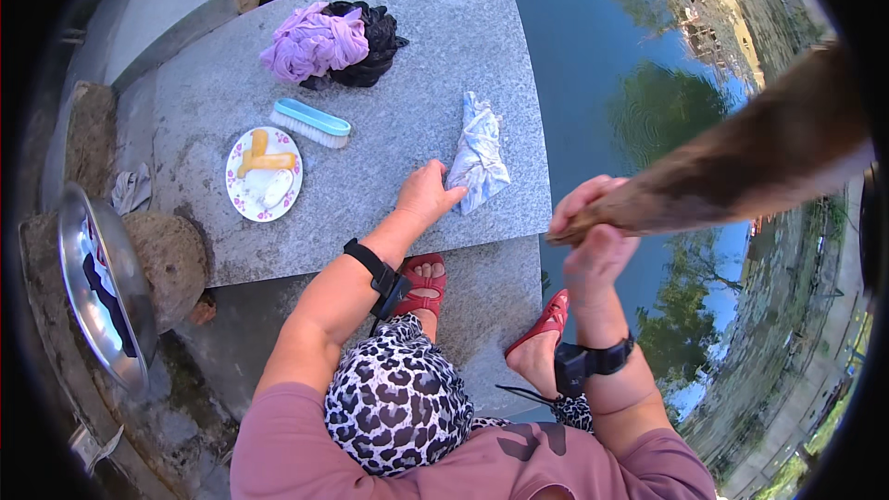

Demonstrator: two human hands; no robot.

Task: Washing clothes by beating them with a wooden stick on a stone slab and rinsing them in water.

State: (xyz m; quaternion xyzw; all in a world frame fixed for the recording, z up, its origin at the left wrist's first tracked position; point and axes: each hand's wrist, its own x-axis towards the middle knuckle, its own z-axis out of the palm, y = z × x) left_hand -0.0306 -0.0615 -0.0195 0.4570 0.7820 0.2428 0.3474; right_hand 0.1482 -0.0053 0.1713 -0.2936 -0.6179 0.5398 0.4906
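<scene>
My left hand [426,193] rests on the grey stone slab [389,46] and holds down the edge of a wrung pale blue-and-white cloth [479,157]. My right hand [593,222] is raised over the water and grips the narrow end of a thick brown wooden paddle [741,157], which stretches up toward the right rim of the view. Both wrists wear black bands.
On the slab lie a teal scrub brush [311,123], a flowered plate [264,174] with yellow and white soap bars, and a pile of lilac and black clothes [333,42]. A metal basin [102,287] stands at the left. Dark water [593,56] borders the slab on the right.
</scene>
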